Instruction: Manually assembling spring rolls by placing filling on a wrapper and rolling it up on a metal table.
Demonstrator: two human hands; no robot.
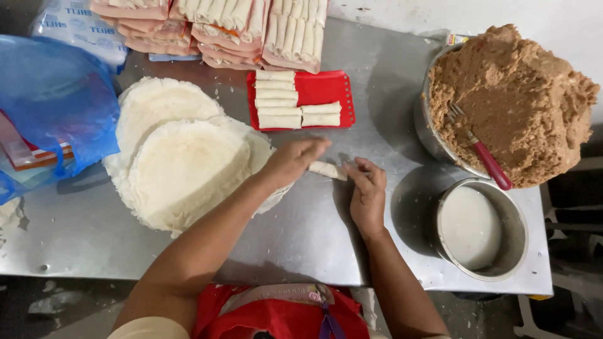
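Note:
A pale rolled wrapper (pixel 327 169) lies on the steel table (pixel 301 232) between my two hands. My left hand (pixel 294 159) rests over its left end, fingers curled onto it. My right hand (pixel 367 190) presses its right end with the fingertips. Just beyond them a red tray (pixel 339 85) holds several finished rolls. To the left lie stacks of round white wrappers (pixel 182 169).
A large metal bowl of brown filling (pixel 512 100) with a red-handled fork (pixel 483 154) stands at the right. Below it is a metal bowl of white liquid (pixel 474 226). Packs of rolls (pixel 220 28) line the far edge. A blue plastic bag (pixel 53 107) lies at the left.

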